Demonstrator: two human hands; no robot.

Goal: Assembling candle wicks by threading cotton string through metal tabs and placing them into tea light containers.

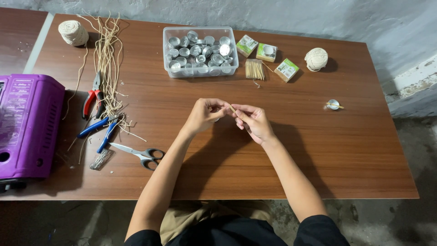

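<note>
Over the middle of the brown wooden table (318, 155), my left hand (205, 115) and my right hand (253, 122) meet. Together they pinch a thin wooden stick (232, 109) between their fingertips. My left hand also seems to hold a small metal cup, mostly hidden under its fingers. A clear plastic box (200, 70) full of several small metal cups stands further back. Beside it lies a bundle of wooden sticks (254, 69).
Cut string strands (107, 54), red pliers (92, 98), blue pliers (101, 130) and scissors (139, 153) lie at the left, near a purple machine (27, 125). Two string balls (73, 33) (316, 58), three small boxes (266, 52) and one cup with a stick (333, 105) sit further back.
</note>
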